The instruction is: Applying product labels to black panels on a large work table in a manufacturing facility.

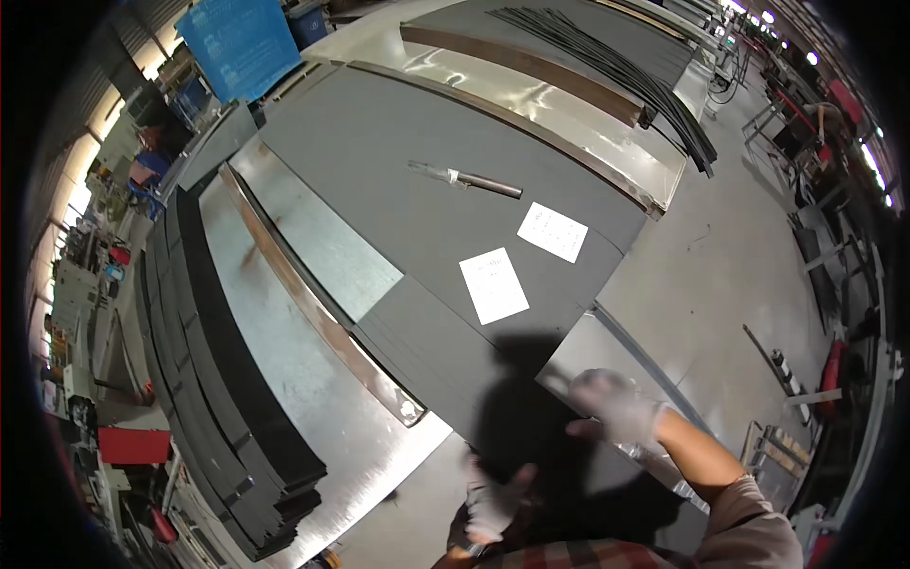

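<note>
My left hand (497, 501), in a pale glove, is low in the middle, beside the near edge of a dark grey sheet (341, 119). Its thumb stands apart from the fingers and nothing shows in it. Farther right, my right hand (621, 410), also gloved, hovers by the sheet's right near corner. Motion blurs its fingers, but the thumb is apart and no held thing shows. Two white paper slips (494, 285) (553, 232) with writing lie on the sheet. Beyond them rests a dark rod-like tool (488, 184) with clear wrapping at one end.
On the left, a brown metal bar (313, 308) lies along the shiny metal table (256, 275), beside stacked dark strips (213, 379). Another brown bar (531, 68) and a bundle of thin black strips (626, 71) lie at the back. Racks (825, 256) line the right side.
</note>
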Demonstrator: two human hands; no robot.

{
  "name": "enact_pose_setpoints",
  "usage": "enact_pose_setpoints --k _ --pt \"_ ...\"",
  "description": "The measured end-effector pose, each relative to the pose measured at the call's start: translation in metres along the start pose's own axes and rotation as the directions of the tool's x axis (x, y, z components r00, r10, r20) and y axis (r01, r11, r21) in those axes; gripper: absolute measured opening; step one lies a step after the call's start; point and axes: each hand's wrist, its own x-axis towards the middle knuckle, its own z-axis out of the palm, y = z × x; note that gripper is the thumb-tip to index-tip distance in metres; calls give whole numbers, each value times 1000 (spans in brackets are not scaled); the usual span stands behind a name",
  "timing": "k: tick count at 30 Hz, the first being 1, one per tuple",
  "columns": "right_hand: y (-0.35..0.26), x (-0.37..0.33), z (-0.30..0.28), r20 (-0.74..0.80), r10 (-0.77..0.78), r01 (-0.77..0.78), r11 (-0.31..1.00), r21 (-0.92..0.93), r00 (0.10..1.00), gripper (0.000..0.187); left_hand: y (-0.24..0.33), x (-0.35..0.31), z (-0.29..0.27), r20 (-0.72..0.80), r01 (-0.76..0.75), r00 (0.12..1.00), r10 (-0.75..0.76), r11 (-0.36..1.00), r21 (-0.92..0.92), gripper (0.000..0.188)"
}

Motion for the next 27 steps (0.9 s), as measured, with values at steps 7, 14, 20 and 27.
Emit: enact_pose_setpoints --k 7,14,20,27 --pt "-23 -27 -28 243 -704 564 691 451 668 39 33 -38 -31 389 -238 908 156 956 172 24" --pt "119 128 91 187 -253 84 778 623 949 50 -60 93 -55 350 -239 922 165 954 180 28" --pt "74 64 101 -631 131 190 890 415 765 51 -118 116 -50 368 -291 898 239 952 92 28" --pt "-42 22 125 -524 -169 147 986 -84 835 48 -1 36 -73 438 89 879 188 837 -540 30"
